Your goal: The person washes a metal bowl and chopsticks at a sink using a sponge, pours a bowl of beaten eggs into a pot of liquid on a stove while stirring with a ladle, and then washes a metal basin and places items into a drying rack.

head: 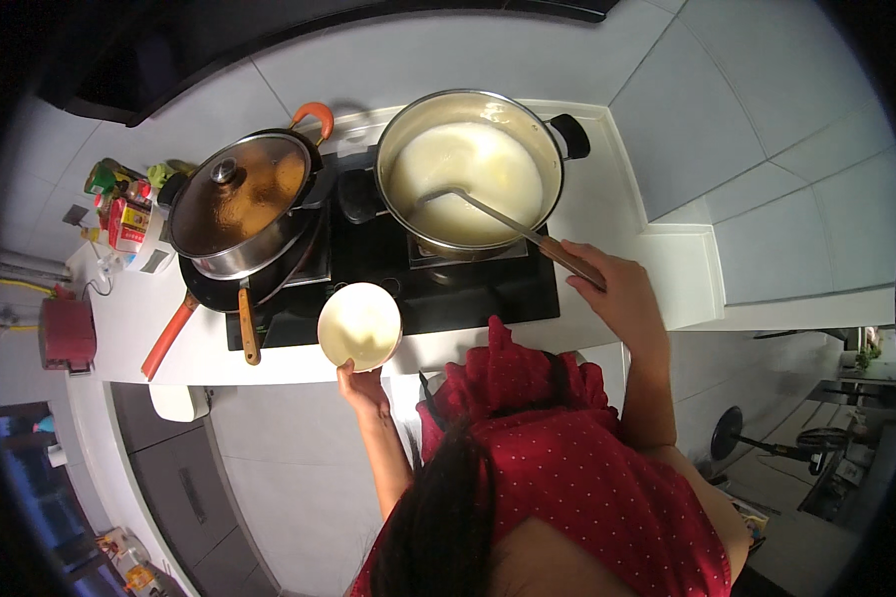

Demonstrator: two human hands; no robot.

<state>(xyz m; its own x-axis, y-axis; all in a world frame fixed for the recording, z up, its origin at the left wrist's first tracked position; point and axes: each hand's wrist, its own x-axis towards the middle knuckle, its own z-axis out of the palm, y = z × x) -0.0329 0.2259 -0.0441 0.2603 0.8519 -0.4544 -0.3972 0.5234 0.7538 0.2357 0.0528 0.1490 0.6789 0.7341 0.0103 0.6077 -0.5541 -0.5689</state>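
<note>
My left hand (363, 388) holds a light-coloured bowl (360, 326) by its near rim, just in front of the stove's front edge. Pale liquid seems to lie in the bowl. In my right hand (614, 287) is the wooden handle of a metal ladle (493, 213), its shaft crossing the near right rim of a large two-handled pot (455, 242). The ladle's head is partly sunk in the milky, whitish liquid (470, 160) inside the pot.
A glass-lidded steamer pan (228, 261) stands over a dark frying pan (194, 287) on the black gas stove (463, 298); wooden and orange handles jut toward the front. Left of them is a white bin (157, 242) of condiments. A tiled wall rises behind, with a range hood (194, 52) overhead.
</note>
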